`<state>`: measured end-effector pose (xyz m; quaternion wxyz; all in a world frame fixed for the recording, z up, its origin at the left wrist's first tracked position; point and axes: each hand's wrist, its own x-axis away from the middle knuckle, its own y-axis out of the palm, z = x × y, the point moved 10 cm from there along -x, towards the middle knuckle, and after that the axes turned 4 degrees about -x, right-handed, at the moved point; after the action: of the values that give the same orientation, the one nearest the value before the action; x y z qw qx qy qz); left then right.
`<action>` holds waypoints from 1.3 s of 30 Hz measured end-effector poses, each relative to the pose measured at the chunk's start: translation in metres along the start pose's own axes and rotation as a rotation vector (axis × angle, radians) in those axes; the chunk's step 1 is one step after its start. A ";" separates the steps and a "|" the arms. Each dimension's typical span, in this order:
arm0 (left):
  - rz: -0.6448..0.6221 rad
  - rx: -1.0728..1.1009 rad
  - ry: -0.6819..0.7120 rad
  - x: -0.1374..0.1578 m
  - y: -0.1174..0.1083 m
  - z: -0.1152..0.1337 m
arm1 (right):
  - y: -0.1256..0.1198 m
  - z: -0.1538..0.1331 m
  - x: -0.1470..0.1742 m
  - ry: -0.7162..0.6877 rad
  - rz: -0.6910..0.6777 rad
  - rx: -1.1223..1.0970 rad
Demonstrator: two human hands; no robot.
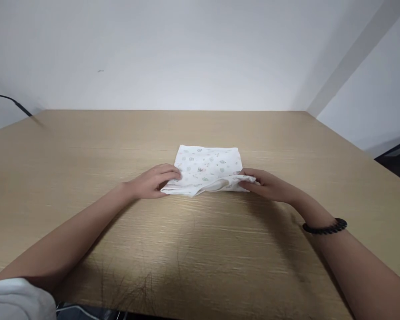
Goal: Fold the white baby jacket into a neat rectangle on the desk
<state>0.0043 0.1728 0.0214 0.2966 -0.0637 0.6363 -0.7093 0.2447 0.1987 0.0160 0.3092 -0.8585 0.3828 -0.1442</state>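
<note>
A white cloth [208, 162] with small printed figures lies folded into a rough rectangle in the middle of the table. Its near edge is loose and wavy, with a layer lifted toward the right. My left hand [156, 180] grips the near left corner, fingers on top and thumb underneath. On the other side, my right hand [265, 183] pinches the near right corner between thumb and fingers, and that corner is raised a little off the wood. A black coiled band sits on my right wrist.
The light wooden table [86, 151] reaches back to a white wall [186, 58]. A black cable [18, 104] sticks in at the far left. Beyond the right edge stands a dark object [398, 158]. Strands of hair hang at the bottom of the view.
</note>
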 end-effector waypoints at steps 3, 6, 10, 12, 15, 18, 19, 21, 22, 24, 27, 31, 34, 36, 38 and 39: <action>0.064 -0.017 0.043 0.002 0.001 0.000 | 0.007 0.000 0.001 0.012 -0.074 -0.088; 0.072 -0.009 0.060 0.002 0.003 0.003 | 0.014 0.003 0.002 0.039 -0.134 -0.111; 0.070 -0.047 0.059 0.004 0.005 0.006 | 0.012 0.005 0.004 0.062 -0.132 -0.060; 0.075 -0.082 0.050 0.005 0.005 0.006 | 0.008 0.006 0.003 0.056 -0.107 -0.031; 0.081 -0.120 0.046 0.007 0.004 0.007 | -0.005 0.001 0.002 -0.051 0.005 0.045; 0.095 -0.139 0.028 0.007 0.003 0.005 | -0.013 -0.002 0.004 -0.188 0.110 0.115; 0.102 -0.143 0.022 0.007 0.003 0.005 | -0.012 0.000 0.005 -0.203 0.111 0.116; 0.107 -0.145 0.015 0.006 0.003 0.003 | -0.008 0.008 0.004 -0.193 0.079 0.097; 0.104 -0.141 0.016 0.006 0.004 0.003 | -0.006 0.011 0.004 -0.179 0.063 0.084; 0.094 -0.123 0.016 0.006 0.005 0.003 | -0.005 0.017 0.003 -0.145 0.054 0.063; 0.090 -0.095 -0.019 0.006 0.004 0.000 | -0.006 0.019 0.003 -0.101 0.050 0.025; 0.074 -0.070 -0.047 0.006 0.001 -0.001 | -0.007 0.016 0.005 -0.035 0.016 -0.044; 0.052 -0.059 -0.032 0.004 0.000 0.004 | -0.006 0.014 0.008 0.033 -0.024 -0.100; 0.038 -0.041 -0.014 0.003 -0.001 0.008 | -0.005 0.012 0.010 0.073 -0.055 -0.138; 0.032 -0.009 0.001 0.001 -0.002 0.012 | -0.004 0.009 0.012 0.095 -0.083 -0.161; 0.032 0.012 0.004 0.001 -0.002 0.014 | -0.004 0.007 0.013 0.101 -0.096 -0.164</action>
<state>0.0097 0.1604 0.0260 0.3069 -0.0502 0.6336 -0.7084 0.2587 0.1941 0.0135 0.2109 -0.8900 0.3667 -0.1701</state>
